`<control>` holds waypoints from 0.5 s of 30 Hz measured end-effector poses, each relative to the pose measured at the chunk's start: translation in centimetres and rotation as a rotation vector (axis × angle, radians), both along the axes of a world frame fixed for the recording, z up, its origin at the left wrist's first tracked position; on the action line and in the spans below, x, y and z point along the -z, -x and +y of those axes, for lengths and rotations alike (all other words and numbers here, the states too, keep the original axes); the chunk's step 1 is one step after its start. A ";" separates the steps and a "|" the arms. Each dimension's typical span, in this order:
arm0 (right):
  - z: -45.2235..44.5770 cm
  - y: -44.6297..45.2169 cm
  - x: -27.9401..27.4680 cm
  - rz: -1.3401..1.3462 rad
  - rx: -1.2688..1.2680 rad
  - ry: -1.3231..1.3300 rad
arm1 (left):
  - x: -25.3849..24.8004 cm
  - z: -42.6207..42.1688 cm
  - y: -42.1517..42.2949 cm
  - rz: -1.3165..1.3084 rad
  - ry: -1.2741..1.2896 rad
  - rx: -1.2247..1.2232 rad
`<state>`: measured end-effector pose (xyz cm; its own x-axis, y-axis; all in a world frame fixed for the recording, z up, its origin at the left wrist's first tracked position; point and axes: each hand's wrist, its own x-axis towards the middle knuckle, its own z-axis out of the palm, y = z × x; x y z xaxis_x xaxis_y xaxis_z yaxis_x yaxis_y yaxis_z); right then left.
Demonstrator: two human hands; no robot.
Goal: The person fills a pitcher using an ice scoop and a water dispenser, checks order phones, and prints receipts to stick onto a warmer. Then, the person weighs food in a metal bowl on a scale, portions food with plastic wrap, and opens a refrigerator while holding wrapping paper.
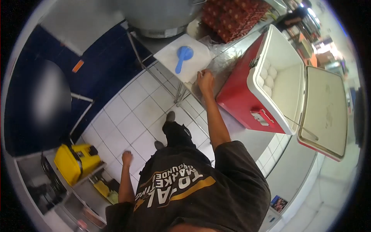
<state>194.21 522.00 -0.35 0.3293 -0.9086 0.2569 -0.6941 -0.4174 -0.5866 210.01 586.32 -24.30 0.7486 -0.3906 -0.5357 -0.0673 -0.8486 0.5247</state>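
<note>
My right hand [206,82] reaches over the table beside a white sheet [166,56]. Its fingers are curled together at the sheet's near right edge; whether they pinch it I cannot make out. On the sheet lies a blue plastic scoop [184,55], handle toward me. Clear crumpled plastic [224,63] lies just past my right hand. To the right stands a red cooler [239,91] with a white lining and its lid [326,112] swung open. Several round white balls [268,77] sit inside. My left hand [127,157] hangs low over the floor, its fingers closed with nothing visible in them.
A large grey metal vessel [158,17] stands at the back of the table beside a red patterned bag [232,17]. A thin rod [301,127] sticks out across the cooler's rim. At lower left is a yellow container [75,164]. Metal table legs [179,94] stand on white tiles.
</note>
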 end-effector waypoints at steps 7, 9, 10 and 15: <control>-5.0 -3.3 1.3 -0.020 0.386 -0.257 | -23.0 -44.9 -6.3 -0.085 0.744 0.292; -5.1 -3.7 1.1 -0.069 0.412 -0.261 | -27.0 -53.3 -4.7 -0.200 0.626 0.399; -4.8 -3.9 0.2 -0.074 0.409 -0.262 | -29.1 -56.2 -4.0 -0.205 0.511 0.428; -4.8 -4.6 -0.1 -0.183 0.416 -0.282 | -26.1 -63.4 -4.7 -0.297 0.363 0.660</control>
